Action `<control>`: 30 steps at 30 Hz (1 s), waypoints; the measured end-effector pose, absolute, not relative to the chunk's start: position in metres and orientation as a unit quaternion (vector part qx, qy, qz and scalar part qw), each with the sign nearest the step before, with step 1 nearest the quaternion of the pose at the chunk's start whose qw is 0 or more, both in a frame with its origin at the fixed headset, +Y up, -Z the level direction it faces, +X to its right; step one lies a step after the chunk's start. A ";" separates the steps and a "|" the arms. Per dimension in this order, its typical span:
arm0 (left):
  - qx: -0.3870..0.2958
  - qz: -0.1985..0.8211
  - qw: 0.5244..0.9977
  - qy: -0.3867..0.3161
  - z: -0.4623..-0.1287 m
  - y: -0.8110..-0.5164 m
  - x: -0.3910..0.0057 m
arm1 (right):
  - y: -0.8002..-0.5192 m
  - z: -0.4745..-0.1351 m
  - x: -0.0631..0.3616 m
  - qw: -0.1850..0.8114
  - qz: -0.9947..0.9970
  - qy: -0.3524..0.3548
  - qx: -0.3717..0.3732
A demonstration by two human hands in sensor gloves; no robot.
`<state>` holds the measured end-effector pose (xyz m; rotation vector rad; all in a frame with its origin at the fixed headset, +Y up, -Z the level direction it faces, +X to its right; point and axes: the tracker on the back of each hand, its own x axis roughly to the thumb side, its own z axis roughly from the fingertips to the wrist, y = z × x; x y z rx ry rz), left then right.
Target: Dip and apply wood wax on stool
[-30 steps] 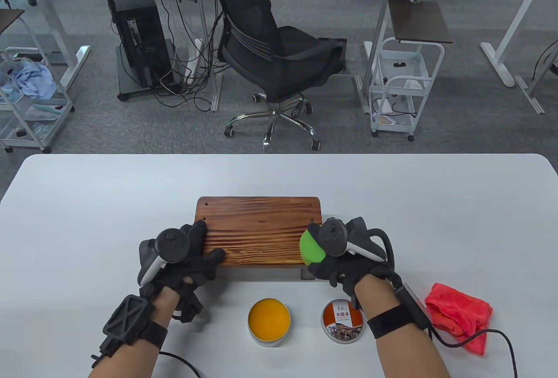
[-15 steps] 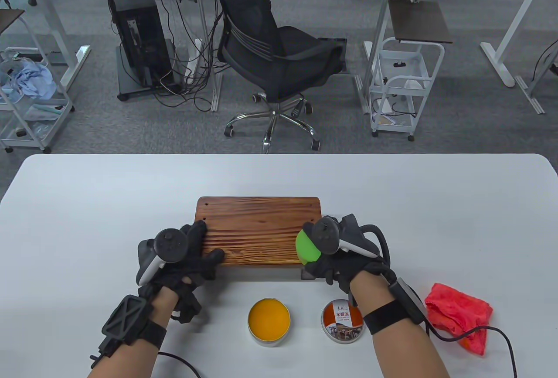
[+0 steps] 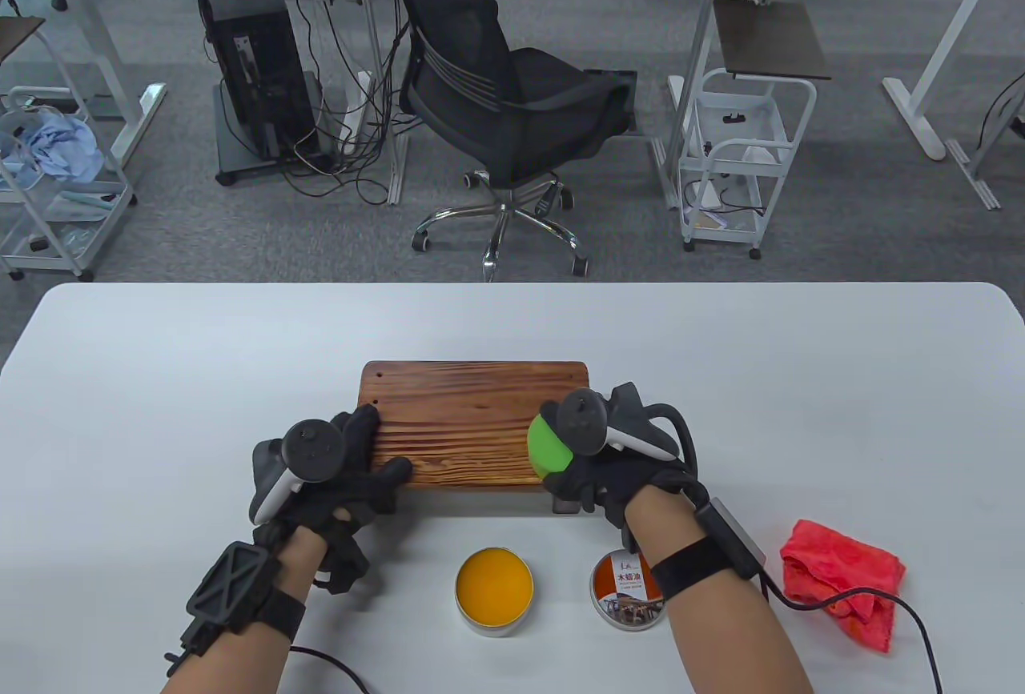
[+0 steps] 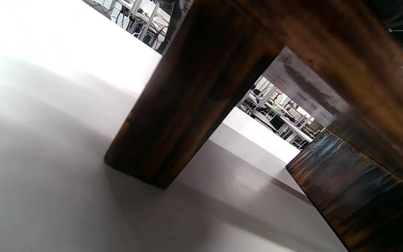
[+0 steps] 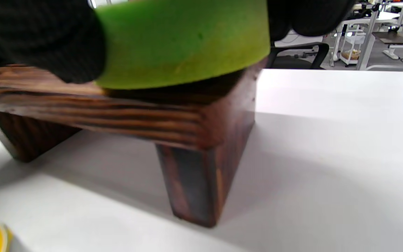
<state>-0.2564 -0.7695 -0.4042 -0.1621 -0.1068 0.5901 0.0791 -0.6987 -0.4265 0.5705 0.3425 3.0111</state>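
Meanwhile the left hand (image 3: 320, 478) lay spread, gripping the stool (image 3: 472, 422) at its near-left corner, mid-table; the right hand (image 3: 617, 462) pressed a green sponge (image 3: 546, 446) onto the glossy, dark-grained seat's near-right corner.

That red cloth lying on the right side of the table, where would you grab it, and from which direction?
Judging by its pose, pinch the red cloth from above at its raised, crumpled middle fold. It lies loosely bunched on the white table, so the flat edges give less to catch. The right hand is nearest, but holds the green sponge.
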 end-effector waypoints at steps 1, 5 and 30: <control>-0.080 0.290 0.952 -0.052 -0.404 -0.770 -0.256 | -0.700 -0.426 0.075 0.031 0.975 0.107 0.193; -0.079 0.292 0.952 -0.051 -0.404 -0.770 -0.256 | -0.698 -0.416 0.073 0.030 0.965 0.120 0.231; -0.081 0.293 0.951 -0.051 -0.405 -0.771 -0.256 | -0.688 -0.423 0.030 -0.005 0.958 0.139 0.251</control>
